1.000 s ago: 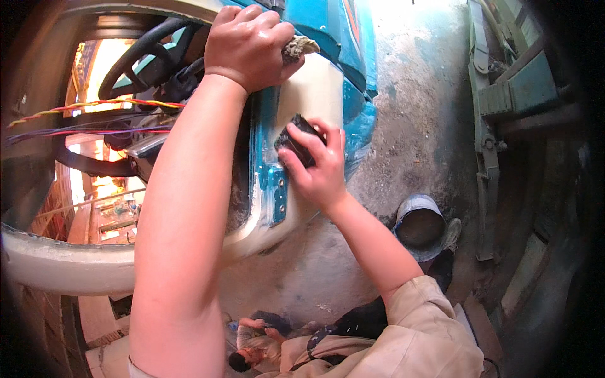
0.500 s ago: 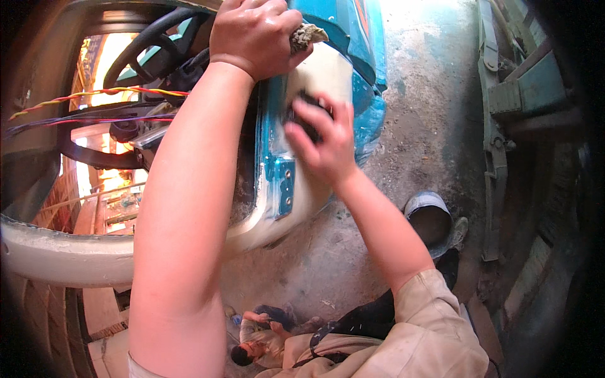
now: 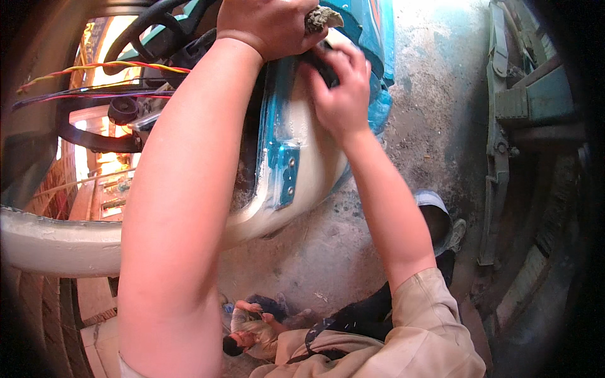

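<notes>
Seen from above, a person's two bare hands work at a cream panel (image 3: pixel 299 116) edged in blue on a vehicle body; the right hand (image 3: pixel 343 97), slightly blurred, has its fingers bent around one dark block (image 3: pixel 328 73), which lies against the upper part of the panel, just below the left hand (image 3: pixel 271 26); the left fingers are closed on one crumpled, greyish rag (image 3: pixel 324 20), its end poking out beside them; the block looks light and fairly stiff, probably best pinched along its opposite sides, leaving its underside flat; the rag seems soft and light, perhaps damp, and easy to bunch in a fist; also countable are one steering wheel (image 3: pixel 144 36), two bolts on a blue plate (image 3: pixel 288 179), one bucket (image 3: pixel 432 200) on the floor (image 3: pixel 419 135) and one other person (image 3: pixel 257 332) low down.
</notes>
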Demonstrator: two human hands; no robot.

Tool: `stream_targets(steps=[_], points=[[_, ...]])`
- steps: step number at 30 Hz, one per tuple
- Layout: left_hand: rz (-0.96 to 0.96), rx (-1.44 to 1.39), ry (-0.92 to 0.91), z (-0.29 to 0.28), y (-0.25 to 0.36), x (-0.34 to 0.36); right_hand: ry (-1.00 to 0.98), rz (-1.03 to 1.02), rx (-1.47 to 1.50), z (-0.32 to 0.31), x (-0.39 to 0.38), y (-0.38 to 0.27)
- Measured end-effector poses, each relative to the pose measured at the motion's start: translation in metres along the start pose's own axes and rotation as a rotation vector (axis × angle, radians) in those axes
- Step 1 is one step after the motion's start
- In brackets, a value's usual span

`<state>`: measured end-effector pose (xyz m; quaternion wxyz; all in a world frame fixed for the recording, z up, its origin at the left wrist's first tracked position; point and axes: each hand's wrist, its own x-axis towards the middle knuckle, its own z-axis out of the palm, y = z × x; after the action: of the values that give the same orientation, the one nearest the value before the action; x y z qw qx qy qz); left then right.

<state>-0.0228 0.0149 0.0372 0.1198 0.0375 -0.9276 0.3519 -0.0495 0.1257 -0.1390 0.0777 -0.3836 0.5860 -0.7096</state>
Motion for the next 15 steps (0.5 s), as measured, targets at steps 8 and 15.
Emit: stream_targets(steps=[8,15], points=[[-0.054,-0.039,-0.014,-0.001,0.000,-0.006,-0.144,-0.030,0.152,-0.027,-0.068,-0.025],[-0.045,-0.040,-0.015,-0.003,-0.001,-0.002,0.016,0.034,0.012,0.008,0.016,0.001]])
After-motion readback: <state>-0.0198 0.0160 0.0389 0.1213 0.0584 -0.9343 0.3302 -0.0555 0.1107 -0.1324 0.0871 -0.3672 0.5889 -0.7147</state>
